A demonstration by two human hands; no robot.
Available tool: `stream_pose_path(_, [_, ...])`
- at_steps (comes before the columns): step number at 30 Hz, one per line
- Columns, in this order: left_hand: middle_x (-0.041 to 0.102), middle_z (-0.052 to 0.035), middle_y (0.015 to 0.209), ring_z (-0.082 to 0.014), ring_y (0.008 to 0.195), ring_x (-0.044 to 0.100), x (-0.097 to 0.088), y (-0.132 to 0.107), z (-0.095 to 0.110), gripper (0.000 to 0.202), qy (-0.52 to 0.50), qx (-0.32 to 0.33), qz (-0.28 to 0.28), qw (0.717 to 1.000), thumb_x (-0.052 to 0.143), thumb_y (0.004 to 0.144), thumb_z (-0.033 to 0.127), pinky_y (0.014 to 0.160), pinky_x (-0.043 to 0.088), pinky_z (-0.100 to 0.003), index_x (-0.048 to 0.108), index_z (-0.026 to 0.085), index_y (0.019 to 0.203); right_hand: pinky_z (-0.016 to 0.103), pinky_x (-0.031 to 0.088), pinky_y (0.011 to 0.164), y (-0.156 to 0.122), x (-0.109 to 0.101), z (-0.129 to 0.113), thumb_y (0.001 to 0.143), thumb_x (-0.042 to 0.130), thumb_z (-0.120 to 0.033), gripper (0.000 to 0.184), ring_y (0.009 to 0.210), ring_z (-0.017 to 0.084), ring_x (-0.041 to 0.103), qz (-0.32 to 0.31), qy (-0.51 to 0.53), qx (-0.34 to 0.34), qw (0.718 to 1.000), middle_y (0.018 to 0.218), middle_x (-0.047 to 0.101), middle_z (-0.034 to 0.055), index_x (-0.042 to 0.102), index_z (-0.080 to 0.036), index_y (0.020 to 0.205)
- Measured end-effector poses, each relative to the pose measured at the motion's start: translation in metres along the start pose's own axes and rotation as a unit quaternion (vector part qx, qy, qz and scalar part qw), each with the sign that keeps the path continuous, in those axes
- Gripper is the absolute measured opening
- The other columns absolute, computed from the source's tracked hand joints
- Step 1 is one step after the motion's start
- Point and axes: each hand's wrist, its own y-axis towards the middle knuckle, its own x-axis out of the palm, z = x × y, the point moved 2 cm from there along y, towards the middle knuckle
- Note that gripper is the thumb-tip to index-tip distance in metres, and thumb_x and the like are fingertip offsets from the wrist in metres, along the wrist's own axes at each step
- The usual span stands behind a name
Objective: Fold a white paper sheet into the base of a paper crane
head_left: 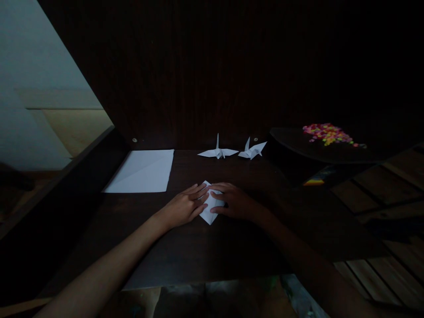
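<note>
A small white sheet folded into a diamond shape [208, 215] lies on the dark wooden desk, one corner pointing toward me. From the left, my left hand [185, 205] rests on its edge with fingers stretched out and spread. My right hand [233, 201] lies over the opposite side, fingers apart and touching the paper. The fingertips of both hands come close together near the upper corner. Much of the paper's middle and upper part is hidden under the fingers.
Two white paper cranes [218, 153] [252, 153] stand along the back panel. A stack of white paper [142, 171] lies at the back left, beside the raised side board [66, 176]. Small colourful pieces [329, 134] are heaped on a dark shelf at right.
</note>
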Motion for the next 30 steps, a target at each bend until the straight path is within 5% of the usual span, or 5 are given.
stream_pose_path(11, [0.025, -0.0187, 0.155, -0.0291, 0.144, 0.021, 0.005, -0.004, 0.016, 0.078, 0.025, -0.055, -0.042, 0.997, 0.036, 0.095, 0.060, 0.117, 0.024, -0.046, 0.021, 0.008, 0.151, 0.052, 0.016, 0.118, -0.004, 0.005, -0.004, 0.072, 0.065, -0.070, 0.098, 0.144, 0.033, 0.022, -0.109, 0.071, 0.069, 0.989, 0.152, 0.030, 0.0205, 0.040, -0.010, 0.144])
stream_pose_path(15, [0.027, -0.0168, 0.155, -0.0304, 0.144, 0.021, 0.005, -0.004, 0.020, 0.082, 0.026, -0.078, -0.051, 0.995, 0.036, 0.092, 0.066, 0.117, 0.024, -0.047, 0.023, 0.010, 0.151, 0.055, 0.017, 0.117, -0.007, -0.009, 0.006, 0.078, 0.068, -0.057, 0.078, 0.144, 0.032, 0.023, -0.128, 0.103, 0.066, 0.984, 0.151, 0.036, 0.0153, 0.047, -0.015, 0.140])
stream_pose_path(20, [0.027, -0.0150, 0.155, -0.0285, 0.144, 0.022, 0.002, -0.005, 0.014, 0.082, 0.004, -0.052, -0.048, 0.997, 0.042, 0.092, 0.061, 0.118, 0.021, -0.049, 0.013, 0.015, 0.153, 0.049, 0.039, 0.106, -0.011, -0.021, 0.020, 0.089, 0.061, -0.032, 0.030, 0.125, 0.026, 0.053, -0.053, 0.103, 0.093, 0.989, 0.122, 0.067, 0.0075, 0.068, -0.023, 0.116])
stream_pose_path(25, [0.024, -0.0158, 0.156, -0.0300, 0.144, 0.024, -0.006, -0.007, 0.004, 0.086, -0.049, -0.016, -0.067, 0.996, 0.049, 0.091, 0.056, 0.116, 0.024, -0.049, 0.006, 0.017, 0.154, 0.043, 0.048, 0.095, -0.009, -0.016, 0.021, 0.087, 0.060, -0.020, 0.028, 0.110, 0.022, 0.059, 0.044, 0.098, 0.075, 0.991, 0.122, 0.067, 0.0077, 0.069, -0.021, 0.114])
stream_pose_path(30, [0.021, -0.0168, 0.157, -0.0334, 0.140, 0.031, -0.012, -0.009, -0.004, 0.098, -0.098, -0.016, -0.062, 0.993, 0.055, 0.084, 0.065, 0.111, 0.034, -0.048, 0.001, 0.022, 0.154, 0.046, 0.046, 0.096, -0.007, -0.013, 0.017, 0.086, 0.065, -0.029, 0.026, 0.111, 0.024, 0.055, 0.028, 0.108, 0.058, 0.992, 0.127, 0.064, 0.0081, 0.070, -0.021, 0.110])
